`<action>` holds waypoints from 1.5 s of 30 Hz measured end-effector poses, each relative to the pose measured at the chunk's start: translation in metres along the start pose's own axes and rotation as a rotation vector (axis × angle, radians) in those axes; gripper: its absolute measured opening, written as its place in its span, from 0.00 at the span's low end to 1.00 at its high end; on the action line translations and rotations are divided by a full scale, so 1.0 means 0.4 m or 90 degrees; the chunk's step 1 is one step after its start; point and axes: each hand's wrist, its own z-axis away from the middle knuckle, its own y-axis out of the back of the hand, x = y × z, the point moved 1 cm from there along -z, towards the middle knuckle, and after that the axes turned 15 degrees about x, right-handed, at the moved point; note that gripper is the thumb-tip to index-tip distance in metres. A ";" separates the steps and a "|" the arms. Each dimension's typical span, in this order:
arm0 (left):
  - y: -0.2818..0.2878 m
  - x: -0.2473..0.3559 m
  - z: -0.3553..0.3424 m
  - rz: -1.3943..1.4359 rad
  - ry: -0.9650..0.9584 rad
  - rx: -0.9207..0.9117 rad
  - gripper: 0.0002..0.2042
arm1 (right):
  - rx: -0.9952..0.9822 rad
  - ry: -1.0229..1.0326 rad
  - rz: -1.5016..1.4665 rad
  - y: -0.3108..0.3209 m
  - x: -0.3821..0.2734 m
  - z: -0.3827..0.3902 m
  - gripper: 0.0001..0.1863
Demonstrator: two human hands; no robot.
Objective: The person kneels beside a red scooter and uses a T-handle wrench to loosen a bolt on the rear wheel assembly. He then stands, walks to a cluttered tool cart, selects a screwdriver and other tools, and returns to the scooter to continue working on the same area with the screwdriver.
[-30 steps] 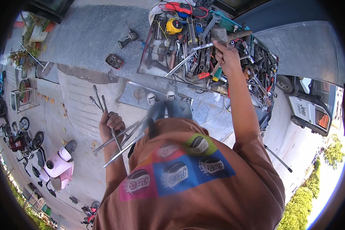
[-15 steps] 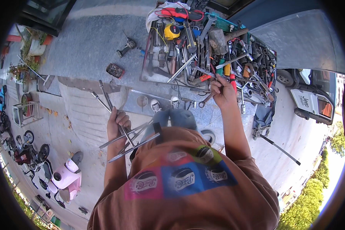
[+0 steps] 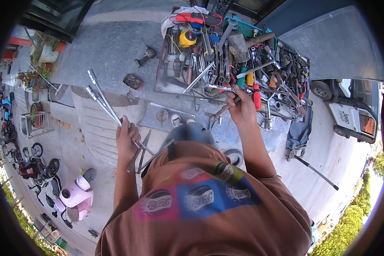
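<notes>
My left hand point(image 3: 128, 135) is closed round several long silver T-handle socket wrenches point(image 3: 99, 101), their socket ends pointing up and away at the left. My right hand point(image 3: 239, 104) pinches a short silver wrench-like tool point(image 3: 217, 88) at the front edge of a tray point(image 3: 159, 81) heaped with tools. Near it lie a red-handled tool point(image 3: 256, 96), a long silver rod point(image 3: 192, 85) and a stone-like hammer head point(image 3: 238, 46). A yellow tape measure point(image 3: 187, 39) and a red meter point(image 3: 196, 18) lie toward the back of the tray.
A cordless drill point(image 3: 143, 57) and a small container point(image 3: 133, 81) sit on the paving left of the tray. A pink scooter point(image 3: 74, 198) and motorbikes point(image 3: 32, 166) stand at lower left. A floor jack point(image 3: 296, 152) is at right, near a parked vehicle point(image 3: 350, 117).
My right hand has moved down and left to the tray's front edge, still with a silver tool. The wrenches in my left hand have shifted, their upper ends now higher and further left.
</notes>
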 end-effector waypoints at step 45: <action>0.302 -0.365 -0.963 -0.163 0.390 -0.145 0.04 | 0.355 -0.442 0.309 0.191 0.720 0.142 0.16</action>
